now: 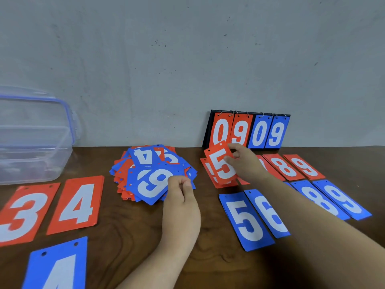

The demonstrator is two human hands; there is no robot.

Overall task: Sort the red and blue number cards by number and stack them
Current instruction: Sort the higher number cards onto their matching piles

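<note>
A mixed heap of red and blue number cards (145,161) lies at the table's middle. On top of it sits a blue 6 card (149,183), and my left hand (181,197) pinches its right edge. My right hand (243,161) holds a red 5 card (219,163) tilted just above the red 5 stack (210,174). Sorted stacks lie around: red 3 (18,213), red 4 (77,205), blue 4 (58,265), blue 5 (243,220), blue 6 (268,213), red 8 (285,167), red 9 (304,166), blue 8 (318,201), blue 9 (343,202).
A flip scoreboard (248,131) reading 09 09 leans against the wall behind the stacks. A clear plastic box with a blue-rimmed lid (33,136) stands at the far left. My right forearm hides the stacks between the 5s and 8s.
</note>
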